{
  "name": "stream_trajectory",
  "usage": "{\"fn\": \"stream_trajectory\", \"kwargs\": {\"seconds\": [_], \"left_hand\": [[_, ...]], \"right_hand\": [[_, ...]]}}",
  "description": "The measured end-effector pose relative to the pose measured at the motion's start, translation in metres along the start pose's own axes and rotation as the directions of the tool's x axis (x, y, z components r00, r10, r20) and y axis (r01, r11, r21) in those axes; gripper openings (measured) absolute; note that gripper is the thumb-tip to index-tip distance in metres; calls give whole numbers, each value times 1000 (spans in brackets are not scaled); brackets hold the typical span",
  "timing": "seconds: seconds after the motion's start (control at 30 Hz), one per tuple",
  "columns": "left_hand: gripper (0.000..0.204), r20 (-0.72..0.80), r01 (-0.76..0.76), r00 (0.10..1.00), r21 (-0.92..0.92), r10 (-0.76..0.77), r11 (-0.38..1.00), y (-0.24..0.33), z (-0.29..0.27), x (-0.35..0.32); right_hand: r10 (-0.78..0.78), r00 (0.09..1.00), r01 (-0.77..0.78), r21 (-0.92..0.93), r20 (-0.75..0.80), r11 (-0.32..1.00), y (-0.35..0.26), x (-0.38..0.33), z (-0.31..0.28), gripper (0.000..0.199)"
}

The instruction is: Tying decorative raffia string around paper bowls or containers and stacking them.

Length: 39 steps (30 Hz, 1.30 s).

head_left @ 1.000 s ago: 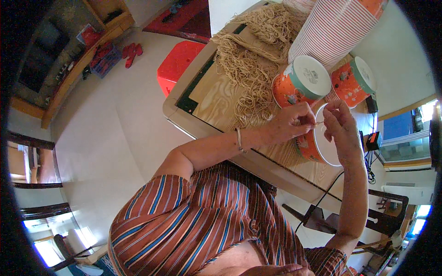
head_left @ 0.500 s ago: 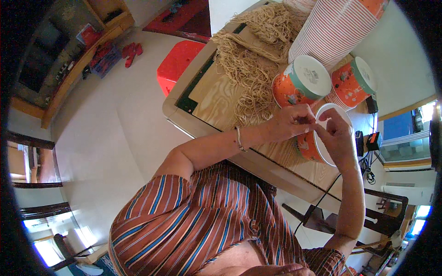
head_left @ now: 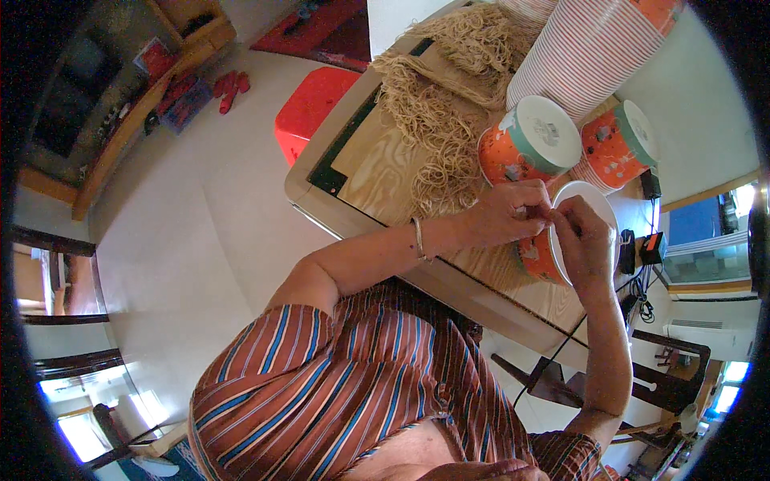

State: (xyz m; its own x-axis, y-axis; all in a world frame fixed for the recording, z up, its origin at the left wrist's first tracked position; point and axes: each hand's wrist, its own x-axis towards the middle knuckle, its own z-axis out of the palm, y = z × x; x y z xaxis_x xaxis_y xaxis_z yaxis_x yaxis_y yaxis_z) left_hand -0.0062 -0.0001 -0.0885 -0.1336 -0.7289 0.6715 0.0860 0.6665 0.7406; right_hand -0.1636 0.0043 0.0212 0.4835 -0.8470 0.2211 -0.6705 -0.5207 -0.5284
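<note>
My left hand (head_left: 513,213), with a bracelet at its wrist, has thumb and fingers pinched together over the table. The fingertips of my right hand (head_left: 586,239) are closed too and meet those of the left. Whatever lies between them is too small to make out. Just beneath both hands stands an orange paper tub (head_left: 537,258), its white rim partly covered by my right hand. Behind it sits another orange tub (head_left: 510,154), with its pale round base facing up. A tangled heap of thin tan strings (head_left: 449,152) lies left of the tubs.
Tall nested paper tubs (head_left: 589,60) lean at the back, and a shorter stack (head_left: 611,148) stands at the right. Black cables and adapters (head_left: 642,250) lie along the right side. A red stool (head_left: 314,108) is beyond the wooden table's (head_left: 373,172) left edge.
The fingers of my right hand have turned slightly and come in closer against the left fingertips. Tubs and strings stay as they were, apart from a slight shift of the view.
</note>
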Motion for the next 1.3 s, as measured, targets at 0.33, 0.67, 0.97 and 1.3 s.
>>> {"fn": "stream_trajectory", "kwargs": {"seconds": [0.33, 0.67, 0.97, 1.3], "left_hand": [[14, 59, -28, 998, 33, 26, 999, -7, 1, 0], [15, 52, 322, 943, -401, -329, 857, -3, 14, -7], [15, 77, 65, 995, 23, -66, 998, -4, 4, 0], [22, -45, 216, 976, 103, -213, 971, 8, -3, -5]], "right_hand": [[-39, 998, 37, 47, 53, 998, 17, 17, -7, 14], [114, 977, -143, 160, 180, 977, -9, 10, -28, 15], [39, 985, -94, 339, 165, 936, -14, 6, -13, 14], [98, 991, -112, 177, 87, 978, 7, 8, -25, 14]]}}
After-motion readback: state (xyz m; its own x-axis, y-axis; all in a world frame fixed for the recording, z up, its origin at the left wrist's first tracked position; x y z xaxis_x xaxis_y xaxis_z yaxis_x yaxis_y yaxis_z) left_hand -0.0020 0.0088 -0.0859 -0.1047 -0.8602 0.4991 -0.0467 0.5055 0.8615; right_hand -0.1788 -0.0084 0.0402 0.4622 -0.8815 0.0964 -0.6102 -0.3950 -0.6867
